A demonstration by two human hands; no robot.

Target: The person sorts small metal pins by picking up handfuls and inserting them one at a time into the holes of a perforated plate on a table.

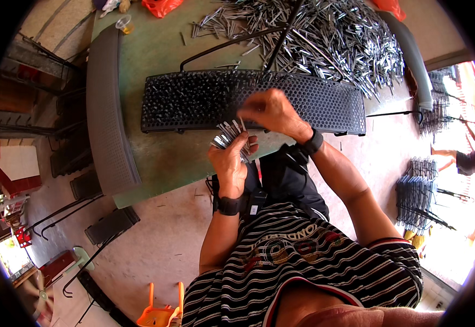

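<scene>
My left hand (pixel 230 163) is closed round a fanned bundle of slim metal strips (pixel 227 136), their shiny ends pointing up and away from me. Just above it, my right hand (pixel 273 113) hovers over the front edge of a long black perforated rack (pixel 324 103). Its fingers are drawn together and blurred at the tips, so whether a strip is between them is hidden. The rack's left half is filled with small upright pieces (pixel 188 98) in its holes; bare holes show across its right half.
A large heap of loose metal strips (pixel 335 43) covers the table's far right. Curved grey perforated panels (pixel 104 114) line the green table's (pixel 158 174) left edge. A cup (pixel 124 24) stands far left. An orange stool (pixel 158 313) is below; wire racks (pixel 416 201) stand at right.
</scene>
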